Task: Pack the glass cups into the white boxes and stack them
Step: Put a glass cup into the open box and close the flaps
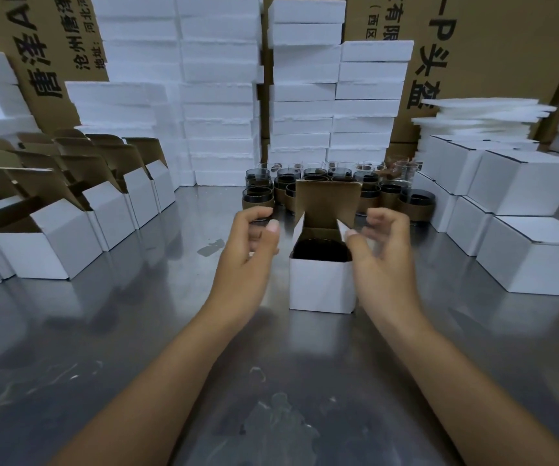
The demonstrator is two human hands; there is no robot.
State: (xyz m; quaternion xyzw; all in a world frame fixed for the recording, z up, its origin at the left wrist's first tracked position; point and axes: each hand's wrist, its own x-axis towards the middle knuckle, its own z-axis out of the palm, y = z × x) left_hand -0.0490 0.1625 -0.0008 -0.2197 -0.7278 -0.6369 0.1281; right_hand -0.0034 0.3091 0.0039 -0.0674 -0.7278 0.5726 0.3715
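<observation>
The open box (321, 284) in the middle is showing white outside, its raised lid (328, 200) brown inside. The cup (321, 252) within is looking dark and smoky. Behind the box, cups (257, 196) are wearing brown bands. The table (136, 331) beneath is gleaming grey with pale smears. Further behind, brown cartons (506, 45) are carrying black characters.

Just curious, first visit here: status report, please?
Left hand, right hand open beside white box. Glass cup inside, lid flap upright. Nothing in the way.

Right hand (377, 247) in motion blur
</observation>
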